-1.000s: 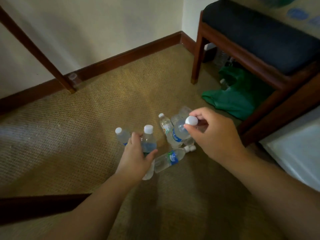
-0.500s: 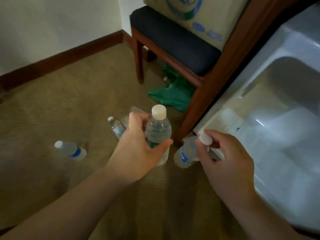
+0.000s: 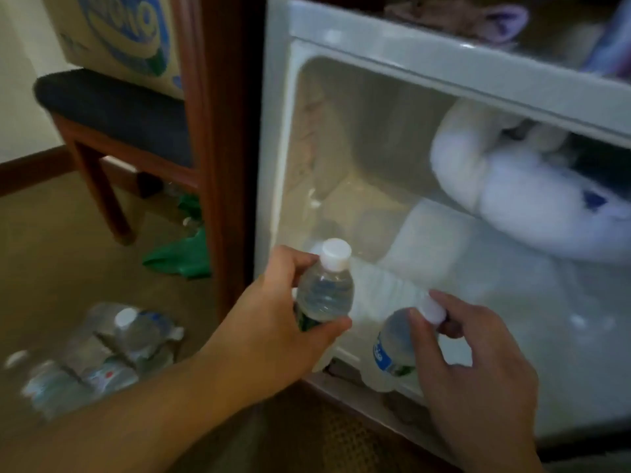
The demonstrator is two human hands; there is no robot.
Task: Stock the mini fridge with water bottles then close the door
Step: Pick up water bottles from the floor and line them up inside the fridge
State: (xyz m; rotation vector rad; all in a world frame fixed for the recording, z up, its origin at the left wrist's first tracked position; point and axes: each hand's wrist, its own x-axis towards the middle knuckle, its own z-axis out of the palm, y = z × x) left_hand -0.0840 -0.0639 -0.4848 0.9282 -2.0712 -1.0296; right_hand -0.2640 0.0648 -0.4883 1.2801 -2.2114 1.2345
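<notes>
The white mini fridge (image 3: 273,131) stands open and fills the right of the head view. My left hand (image 3: 266,322) grips a clear water bottle (image 3: 324,291) with a white cap, upright at the fridge's lower left opening. My right hand (image 3: 471,363) pinches the white cap of a second bottle (image 3: 392,346) with a blue label, which hangs at the fridge's front edge. Several more bottles (image 3: 129,332) lie on the carpet at the lower left, blurred.
A frosted white mass (image 3: 529,199) bulges inside the fridge at the upper right. A wooden chair with a dark seat (image 3: 112,114) stands left of the fridge, a cardboard box (image 3: 129,35) on it and green cloth (image 3: 184,257) under it. A dark wooden cabinet post (image 3: 222,165) borders the fridge.
Both hands have carried their bottles from over the carpet to the fridge opening. The view has swung right, so the fridge interior now fills it.
</notes>
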